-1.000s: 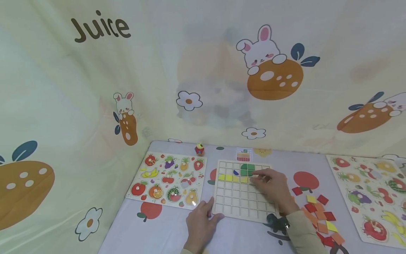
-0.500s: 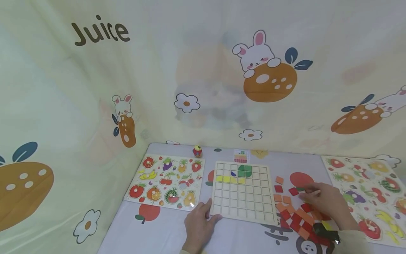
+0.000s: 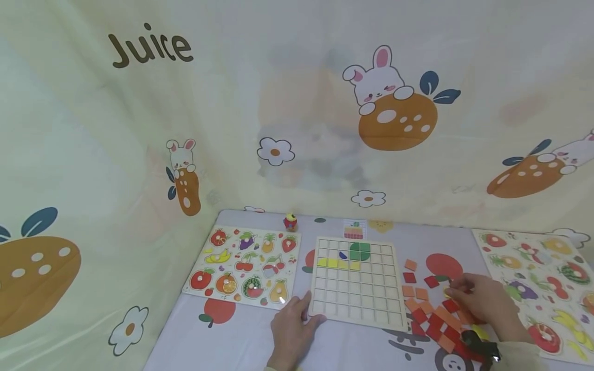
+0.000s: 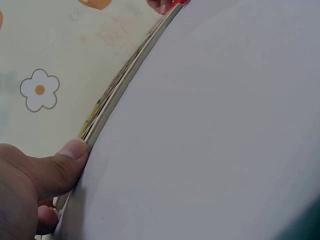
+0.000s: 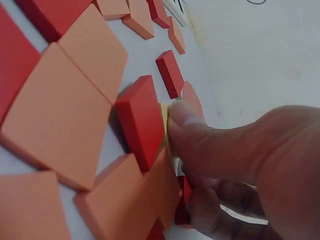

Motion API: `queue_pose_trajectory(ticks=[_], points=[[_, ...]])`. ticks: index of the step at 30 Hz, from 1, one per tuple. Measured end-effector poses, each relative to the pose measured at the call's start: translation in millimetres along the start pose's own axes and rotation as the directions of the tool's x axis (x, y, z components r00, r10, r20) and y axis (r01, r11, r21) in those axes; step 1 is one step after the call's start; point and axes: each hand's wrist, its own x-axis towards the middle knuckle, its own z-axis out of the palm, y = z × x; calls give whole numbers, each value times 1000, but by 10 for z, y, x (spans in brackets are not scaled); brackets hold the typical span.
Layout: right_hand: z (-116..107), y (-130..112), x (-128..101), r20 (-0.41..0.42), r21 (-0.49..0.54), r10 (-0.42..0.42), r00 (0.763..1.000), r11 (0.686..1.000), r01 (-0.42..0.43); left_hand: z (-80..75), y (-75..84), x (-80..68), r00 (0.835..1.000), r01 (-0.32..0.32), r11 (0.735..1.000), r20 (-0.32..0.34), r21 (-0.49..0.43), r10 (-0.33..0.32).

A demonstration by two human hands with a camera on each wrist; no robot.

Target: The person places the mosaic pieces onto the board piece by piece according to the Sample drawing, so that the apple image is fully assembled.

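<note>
A left hand (image 3: 291, 330) presses its thumb on the grid board (image 3: 355, 301) at its near-left corner, while the right hand (image 3: 482, 303) pinches a yellow tile (image 5: 164, 127) on edge among red and orange tiles (image 3: 436, 317) right of the board.

A table (image 3: 250, 340) covered with a pale printed cloth carries everything. In the middle lies a wooden grid board (image 3: 355, 283). To its left lies a fruit puzzle board (image 3: 243, 265), and a second fruit puzzle (image 3: 538, 278) lies at the far right. Loose red and orange tiles (image 3: 433, 314) lie scattered between them. A small toy figure (image 3: 290, 221) and a pattern card (image 3: 353, 229) sit at the far edge.
</note>
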Motion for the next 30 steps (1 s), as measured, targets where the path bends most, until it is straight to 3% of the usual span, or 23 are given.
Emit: queue_pose_trajectory(ticks=[7,17,21,26,30], points=[[38,20,15,-34,-5,-47,998,999,47,6,10,2,1000,1,1000,1,-3,-1],[32,2,12,-9,36,-54,999,998,54,8,-14,14,1000,-5,1000,7,-12,5],[103,-44,46,-96,30,-105,990,994,109,-1,-8,9,1000,-6,1000,5,-14,6],[276,-143,81,-298,64,-183,937,975,211,-2,5,1,1000,1,1000,10,-14,0],[375,-286,132,-402,162,-153,903,958,235,1,-1,-4,1000,-7,1000,5,-9,7]])
